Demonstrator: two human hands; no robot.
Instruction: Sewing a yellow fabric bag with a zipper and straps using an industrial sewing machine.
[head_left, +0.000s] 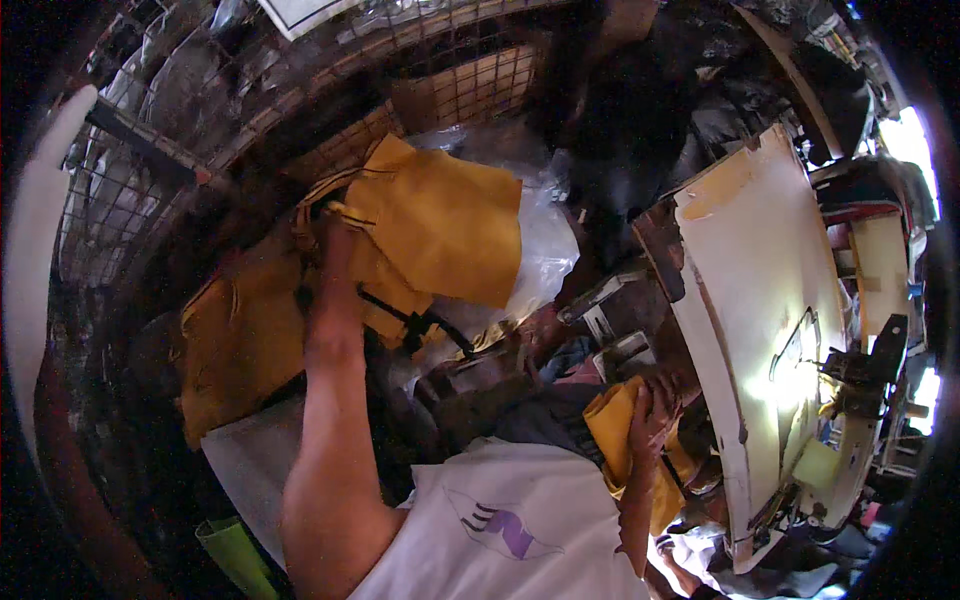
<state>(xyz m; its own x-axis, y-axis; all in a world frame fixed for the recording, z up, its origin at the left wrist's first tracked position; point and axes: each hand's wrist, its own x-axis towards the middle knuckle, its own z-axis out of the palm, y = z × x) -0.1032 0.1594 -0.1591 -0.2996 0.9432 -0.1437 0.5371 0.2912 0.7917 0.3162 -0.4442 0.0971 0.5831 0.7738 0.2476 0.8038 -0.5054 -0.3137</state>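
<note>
My left arm reaches up and away to a pile of yellow, leather-like pieces. The left hand (338, 240) is in among them, its fingers mostly hidden in shadow and behind the material. A broad yellow sheet (450, 220) lies just right of that hand, over clear plastic (545, 245). Below and to the left hangs another yellow piece (245, 335). Close to my lap, my right hand (655, 412) is closed on a folded yellow piece (612, 420). More yellow material (665, 500) shows beneath this hand.
On the right stands a white tabletop (765, 270) with chipped edges, bearing a dark sewing machine (865, 370) with a bright lamp. A wire mesh rack (470, 85) runs along the back. A pale curved bar (40, 230) rises at far left. Something green (235, 555) sits lower left.
</note>
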